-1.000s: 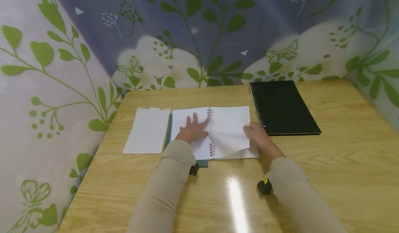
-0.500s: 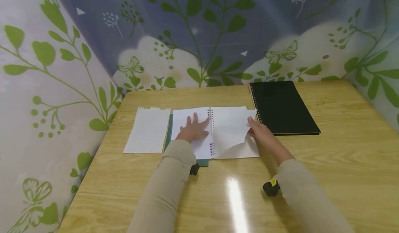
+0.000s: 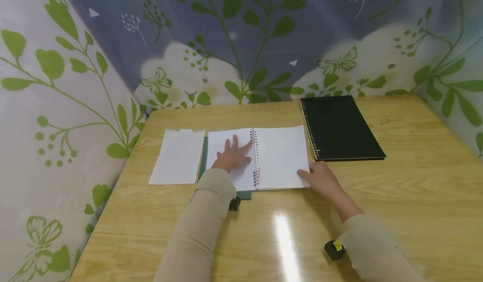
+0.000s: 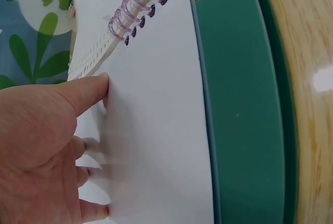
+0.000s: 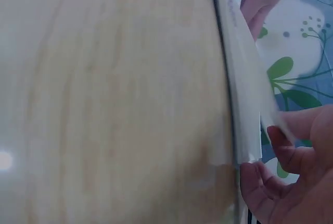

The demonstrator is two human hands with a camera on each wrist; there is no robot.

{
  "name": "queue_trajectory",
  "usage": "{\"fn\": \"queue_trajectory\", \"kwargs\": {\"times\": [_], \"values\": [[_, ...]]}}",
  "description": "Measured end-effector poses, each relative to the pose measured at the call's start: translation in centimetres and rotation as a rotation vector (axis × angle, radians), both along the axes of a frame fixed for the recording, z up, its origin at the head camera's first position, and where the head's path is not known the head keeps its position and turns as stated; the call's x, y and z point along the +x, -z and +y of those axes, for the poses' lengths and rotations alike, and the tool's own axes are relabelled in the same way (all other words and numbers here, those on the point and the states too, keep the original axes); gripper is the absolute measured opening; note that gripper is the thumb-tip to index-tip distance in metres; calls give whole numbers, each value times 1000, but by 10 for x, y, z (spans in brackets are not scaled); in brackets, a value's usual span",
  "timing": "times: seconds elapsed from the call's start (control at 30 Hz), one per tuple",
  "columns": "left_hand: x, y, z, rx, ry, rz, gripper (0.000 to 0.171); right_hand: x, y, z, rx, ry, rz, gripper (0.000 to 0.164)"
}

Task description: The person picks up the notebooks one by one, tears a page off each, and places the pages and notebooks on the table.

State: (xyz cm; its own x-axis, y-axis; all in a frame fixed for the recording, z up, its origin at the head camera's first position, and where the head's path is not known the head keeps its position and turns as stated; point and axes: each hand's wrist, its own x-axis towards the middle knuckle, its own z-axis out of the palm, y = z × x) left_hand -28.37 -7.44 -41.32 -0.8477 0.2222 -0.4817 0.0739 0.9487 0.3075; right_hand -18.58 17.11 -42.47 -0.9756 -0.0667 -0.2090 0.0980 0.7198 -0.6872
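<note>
An open spiral notebook (image 3: 281, 154) with white pages lies on the table, its green cover (image 4: 244, 99) showing under the left page. My left hand (image 3: 233, 156) rests flat on that left page near the purple coil (image 4: 136, 9), fingers spread. At the lower right corner of the right page, my right hand (image 3: 324, 180) pinches the paper between thumb and fingers. In the right wrist view the page edge (image 5: 250, 78) stands a little raised above the sheets below. Part of the coil shows no rings, only a row of punched holes along the page.
A loose lined sheet (image 3: 177, 158) with a torn top edge lies left of the notebook. A black spiral notebook (image 3: 341, 126), closed, sits at the back right. Patterned wall covering (image 3: 226, 43) stands behind the wooden table (image 3: 407, 189).
My right hand has moved down along the page's right edge to its lower corner. The right page, earlier lifted and curled, now lies flatter. My left hand has stayed put.
</note>
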Motion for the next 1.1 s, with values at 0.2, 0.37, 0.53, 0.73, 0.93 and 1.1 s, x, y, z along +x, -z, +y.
{"fn": "queue_trajectory", "kwargs": {"times": [0.2, 0.37, 0.53, 0.73, 0.93, 1.1], "values": [[0, -1, -2, 6, -3, -6, 60, 2, 6, -4, 122, 35, 77, 28], [0, -1, -1, -11, 9, 5, 60, 0, 10, -2, 148, 20, 54, 29], [1, -3, 0, -15, 19, 1, 61, 0, 10, -1, 168, 3, 4, 27], [1, -5, 1, -23, 13, -3, 60, -1, 12, 0, 179, -13, 15, 27], [2, -5, 1, -26, 0, -13, 60, 0, 13, -2, 194, -24, 34, 28], [0, -3, 0, -20, 10, -13, 61, 1, 13, 0, 176, -7, 22, 34]]}}
